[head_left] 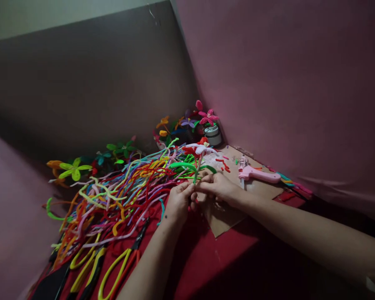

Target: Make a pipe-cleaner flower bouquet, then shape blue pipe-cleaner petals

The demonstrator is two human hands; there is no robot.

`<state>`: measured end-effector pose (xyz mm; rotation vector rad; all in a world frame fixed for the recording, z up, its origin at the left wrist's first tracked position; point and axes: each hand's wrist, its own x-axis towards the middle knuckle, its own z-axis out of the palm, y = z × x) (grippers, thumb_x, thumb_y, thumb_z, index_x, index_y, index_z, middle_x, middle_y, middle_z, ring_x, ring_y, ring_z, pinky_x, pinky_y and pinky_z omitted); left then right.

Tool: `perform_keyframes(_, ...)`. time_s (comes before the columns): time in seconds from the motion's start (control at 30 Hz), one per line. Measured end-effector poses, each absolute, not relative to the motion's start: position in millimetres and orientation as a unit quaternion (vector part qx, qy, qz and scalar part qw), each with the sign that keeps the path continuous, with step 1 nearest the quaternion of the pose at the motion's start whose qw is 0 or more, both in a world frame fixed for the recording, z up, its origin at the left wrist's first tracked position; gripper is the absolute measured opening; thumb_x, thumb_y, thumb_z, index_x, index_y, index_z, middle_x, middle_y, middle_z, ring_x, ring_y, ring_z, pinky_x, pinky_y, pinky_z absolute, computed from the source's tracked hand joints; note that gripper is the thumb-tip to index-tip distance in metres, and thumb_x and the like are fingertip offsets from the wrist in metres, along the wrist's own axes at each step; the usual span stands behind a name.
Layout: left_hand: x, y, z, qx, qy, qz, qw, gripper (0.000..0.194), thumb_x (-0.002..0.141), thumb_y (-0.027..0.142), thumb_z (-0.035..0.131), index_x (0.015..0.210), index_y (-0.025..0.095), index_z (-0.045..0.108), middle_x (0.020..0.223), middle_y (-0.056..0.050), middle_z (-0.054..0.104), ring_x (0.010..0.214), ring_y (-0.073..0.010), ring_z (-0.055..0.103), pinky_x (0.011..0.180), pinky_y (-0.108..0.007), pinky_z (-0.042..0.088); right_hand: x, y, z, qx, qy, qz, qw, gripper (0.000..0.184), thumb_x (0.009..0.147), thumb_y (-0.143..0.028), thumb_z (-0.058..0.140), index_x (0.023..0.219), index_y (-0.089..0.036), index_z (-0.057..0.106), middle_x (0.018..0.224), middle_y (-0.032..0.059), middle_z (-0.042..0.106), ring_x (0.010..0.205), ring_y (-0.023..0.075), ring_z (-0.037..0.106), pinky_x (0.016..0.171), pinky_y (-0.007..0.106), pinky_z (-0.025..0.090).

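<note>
My forearms [268, 221] are nearest, in from the bottom and right edges, hands meeting mid-frame. Left hand [178, 202]: grip closed, thumb and fingertips pinching the lower stem of a white fuzzy-wire flower [203, 149]. Right hand [221, 187]: fingers curled in close, tips right at the stem base beside the left's — can't tell if that grip pinches the stem too.

Flower is held upright with a slight lean, white petals at the top; a bright green leaf [183, 165] arcs off to the left of the stem. Behind it, small and dim, some red bits show; can't tell if they're attached.

Left of the hands: big loose heap of multicolour fuzzy wires [121, 183] on a red surface [196, 258]. Scissors [114, 273] with yellow-and-red handles lie at its near edge, beside another yellow-and-black-handled tool [90, 271].

Right side: cardboard sheet [225, 221] partly under my right hand, carrying a pink glue gun [259, 175] and short red wire pieces [224, 164].

Back corner — pink flower [208, 117] above a pale-lidded jar [212, 135], purple flower [188, 122] next to it. Yellow-green flower [75, 170] sits far left, behind the heap.
</note>
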<state>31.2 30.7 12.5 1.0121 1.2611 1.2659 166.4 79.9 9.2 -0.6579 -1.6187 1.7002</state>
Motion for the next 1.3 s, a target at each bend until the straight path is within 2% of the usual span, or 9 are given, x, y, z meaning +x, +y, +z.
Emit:
perform_keyframes(0.1, 33.8, 35.7, 2.6, 0.397, 0.517, 0.523, 0.549, 0.025, 0.066, 0.035, 0.065, 0.065, 0.014, 0.051, 0.042, 0.008, 0.040, 0.027, -0.0034, 0.031, 0.031, -0.018, 0.026, 174.7, 80.2, 5.9, -0.355, -0.640, 0.606, 0.311, 0.021, 0.073, -0.033, 0.057, 0.068, -0.013, 0.062, 0.046, -0.0037, 0.047, 0.033, 0.0036, 0.034, 0.032, 0.018, 0.022)
perform_keyframes(0.27, 35.2, 36.0, 0.1, 0.379, 0.502, 0.489, 0.605, 0.023, 0.069, 0.033, 0.062, 0.069, 0.013, 0.053, 0.043, 0.010, 0.034, 0.029, -0.0023, 0.025, 0.032, -0.018, 0.028, 181.0, 84.8, 1.9, -0.391, -0.669, 0.553, 0.306, 0.029, 0.076, -0.040, 0.054, 0.074, -0.013, 0.065, 0.059, 0.0011, 0.055, 0.035, 0.0037, 0.040, 0.030, 0.018, 0.024)
perform_keyframes(0.47, 35.9, 35.1, 5.4, 0.405, 0.535, 0.478, 0.566, 0.025, 0.073, 0.037, 0.058, 0.070, 0.012, 0.056, 0.047, 0.002, 0.052, 0.030, -0.0075, 0.041, 0.031, -0.020, 0.030, 182.4, 95.6, -2.8, -0.359, -0.655, 0.596, 0.296, 0.030, 0.078, -0.042, 0.051, 0.077, -0.015, 0.063, 0.063, 0.0018, 0.056, 0.032, 0.0043, 0.039, 0.026, 0.020, 0.023)
perform_keyframes(0.57, 33.7, 22.7, 20.9, 0.469, 0.658, 0.422, 0.411, 0.031, 0.079, 0.042, 0.046, 0.071, 0.014, 0.055, 0.047, -0.001, 0.056, 0.030, -0.0101, 0.045, 0.031, -0.020, 0.028, 183.1, 99.2, -5.3, -0.363, -0.646, 0.603, 0.295, 0.031, 0.079, -0.044, 0.050, 0.080, -0.015, 0.061, 0.062, 0.0027, 0.057, 0.033, 0.0049, 0.041, 0.026, 0.019, 0.022)
perform_keyframes(0.63, 25.3, 2.6, 36.5, 0.519, 0.712, 0.380, 0.282, 0.029, 0.080, 0.041, 0.045, 0.070, 0.015, 0.055, 0.051, 0.000, 0.058, 0.034, -0.0095, 0.048, 0.037, -0.021, 0.034, 184.1, 100.1, -5.2, -0.372, -0.641, 0.608, 0.285, 0.030, 0.080, -0.044, 0.049, 0.081, -0.015, 0.060, 0.063, 0.0025, 0.057, 0.034, 0.0051, 0.042, 0.026, 0.018, 0.022)
perform_keyframes(0.73, -1.7, -42.2, 56.0, 0.561, 0.754, 0.309, 0.143, 0.028, 0.079, 0.042, 0.047, 0.082, 0.018, 0.061, 0.065, -0.001, 0.064, 0.053, -0.0131, 0.058, 0.054, -0.023, 0.042, 185.5, 99.1, -2.7, -0.377, -0.639, 0.615, 0.265, 0.028, 0.080, -0.042, 0.048, 0.081, -0.016, 0.059, 0.063, 0.0024, 0.057, 0.035, 0.0054, 0.043, 0.026, 0.017, 0.023)
perform_keyframes(0.87, -47.3, -100.5, 56.4, 0.516, 0.837, 0.182, 0.002, 0.030, 0.079, 0.044, 0.045, 0.090, 0.020, 0.059, 0.086, -0.004, 0.067, 0.076, -0.0191, 0.061, 0.069, -0.027, 0.042, 186.6, 95.0, 1.4, -0.373, -0.628, 0.635, 0.252, 0.027, 0.080, -0.041, 0.050, 0.080, -0.016, 0.059, 0.064, 0.0033, 0.056, 0.037, 0.0054, 0.043, 0.027, 0.016, 0.025)
perform_keyframes(1.1, -72.5, -131.3, 26.1, 0.501, 0.864, -0.048, 0.024, 0.022, 0.081, 0.034, 0.040, 0.092, 0.019, 0.052, 0.094, -0.009, 0.061, 0.084, -0.0211, 0.059, 0.066, -0.028, 0.040, 186.8, 89.6, 8.6, -0.380, -0.581, 0.674, 0.254, 0.025, 0.079, -0.037, 0.051, 0.078, -0.013, 0.060, 0.060, 0.0064, 0.056, 0.044, 0.0094, 0.049, 0.034, 0.019, 0.036)
perform_keyframes(1.3, -77.2, -135.4, 28.6, 0.516, 0.850, 0.017, 0.103, 0.024, 0.079, 0.034, 0.040, 0.097, 0.020, 0.049, 0.088, -0.006, 0.063, 0.078, -0.0195, 0.060, 0.066, -0.027, 0.042, 188.9, 94.0, 5.0, -0.338, -0.560, 0.707, 0.269, 0.023, 0.077, -0.032, 0.052, 0.069, -0.012, 0.060, 0.066, 0.0085, 0.059, 0.051, 0.0114, 0.054, 0.036, 0.019, 0.038)
